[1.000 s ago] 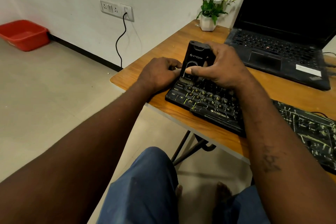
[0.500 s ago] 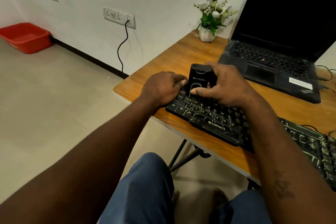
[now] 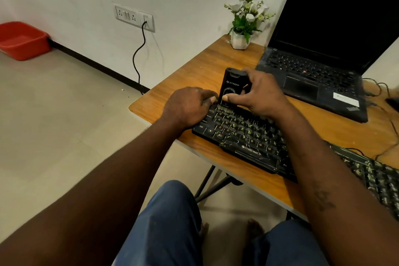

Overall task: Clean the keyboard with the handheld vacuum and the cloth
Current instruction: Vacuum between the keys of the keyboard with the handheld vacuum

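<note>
The right hand [image 3: 260, 93] wraps the handheld vacuum [image 3: 232, 85], holding it upright so its brush end meets the Zebronics keyboard's [image 3: 248, 136] top-left keys. The left hand [image 3: 190, 108] curls over the keyboard's left end, likely bracing it. The keyboard lies along the wooden table's [image 3: 194, 71] front edge, before the laptop [image 3: 313, 71].

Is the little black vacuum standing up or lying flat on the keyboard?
Standing up. The vacuum rises nearly upright, brush end down on the keyboard, gripped by the right hand.
</note>
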### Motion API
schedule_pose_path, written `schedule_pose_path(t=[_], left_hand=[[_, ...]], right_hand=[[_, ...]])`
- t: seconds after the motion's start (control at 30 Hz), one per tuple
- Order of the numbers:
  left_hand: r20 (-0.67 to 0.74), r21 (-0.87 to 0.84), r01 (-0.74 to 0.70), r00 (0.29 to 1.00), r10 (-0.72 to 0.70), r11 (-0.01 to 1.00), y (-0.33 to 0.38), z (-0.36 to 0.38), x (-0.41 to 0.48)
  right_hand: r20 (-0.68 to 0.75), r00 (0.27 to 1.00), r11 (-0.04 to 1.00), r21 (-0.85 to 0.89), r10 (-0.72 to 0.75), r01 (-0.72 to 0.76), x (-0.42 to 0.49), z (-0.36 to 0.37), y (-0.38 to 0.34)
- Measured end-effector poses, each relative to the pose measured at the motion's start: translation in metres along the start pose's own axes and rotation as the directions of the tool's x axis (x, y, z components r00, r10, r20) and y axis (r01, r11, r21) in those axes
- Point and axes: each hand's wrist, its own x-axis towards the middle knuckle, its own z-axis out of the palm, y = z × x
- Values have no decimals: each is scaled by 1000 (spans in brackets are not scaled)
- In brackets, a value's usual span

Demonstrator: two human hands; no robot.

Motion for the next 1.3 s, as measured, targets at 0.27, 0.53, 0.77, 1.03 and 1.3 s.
schedule_pose_path(t=[0.27, 0.53, 0.77, 1.03, 1.3], left_hand=[[20, -14, 19, 1000, -19, 1000, -3, 3, -2], [28, -8, 21, 999, -21, 1000, -5, 3, -3], [26, -11, 20, 999, -20, 1000, -4, 5, -3], [45, -15, 32, 999, -31, 999, -3, 4, -3], [34, -15, 40, 999, -39, 999, 0, 1, -4]], right_hand=[[-38, 999, 999, -27, 19, -20, 3, -1, 1], [-104, 992, 997, -38, 70, -74, -1, 2, 2], [-202, 974, 985, -119, 100, -126, -1, 4, 1], [-170, 981, 983, -145, 91, -117, 3, 5, -1], [-66, 993, 992, -73, 103, -108, 3, 4, 0]])
